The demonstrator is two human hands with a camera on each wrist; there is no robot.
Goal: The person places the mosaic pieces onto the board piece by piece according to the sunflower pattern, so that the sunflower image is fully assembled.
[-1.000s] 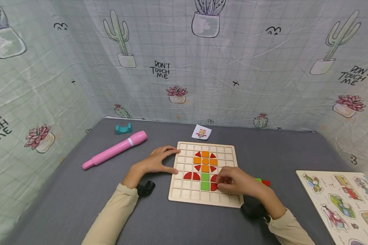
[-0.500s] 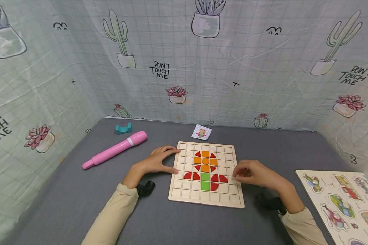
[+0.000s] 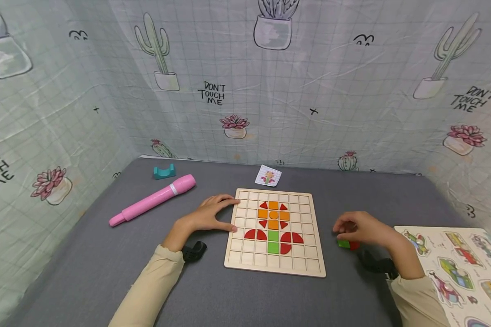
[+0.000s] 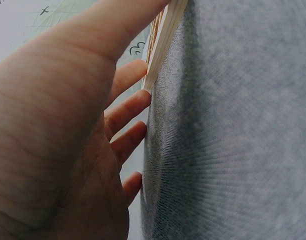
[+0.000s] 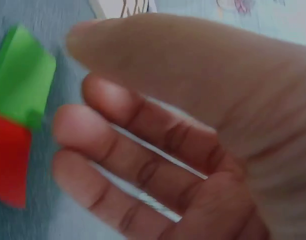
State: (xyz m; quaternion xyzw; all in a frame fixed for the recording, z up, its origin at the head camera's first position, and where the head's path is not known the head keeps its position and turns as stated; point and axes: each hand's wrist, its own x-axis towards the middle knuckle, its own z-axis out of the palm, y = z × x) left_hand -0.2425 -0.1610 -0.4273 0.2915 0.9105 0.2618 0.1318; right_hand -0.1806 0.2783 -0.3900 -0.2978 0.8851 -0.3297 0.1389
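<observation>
Blocks come first: a green block (image 3: 343, 244) and a red block (image 3: 354, 245) lie touching each other on the grey bench (image 3: 106, 254), just under the fingertips of the right hand (image 3: 358, 228). The right wrist view shows that hand's fingers (image 5: 118, 150) loosely bent and spread, with the green block (image 5: 23, 75) and red block (image 5: 10, 157) just beyond the tips; nothing is gripped, and whether a fingertip touches the green one cannot be told through the blur.

Left of those fingers lies the wooden grid board (image 3: 307, 265), carrying a flower figure of orange, red and green pieces (image 3: 273, 222). The left hand (image 3: 210, 215) rests flat at the board's left edge, fingers (image 4: 128, 112) straight and pressed against the rim (image 4: 160, 45), holding nothing.

Beyond the left fingers lie a pink pen-shaped toy (image 3: 153, 200) and a small teal piece (image 3: 165, 171). A small pattern card (image 3: 268, 175) sits past the board's far edge. A vehicle picture puzzle (image 3: 454, 268) lies just beside the right wrist.
</observation>
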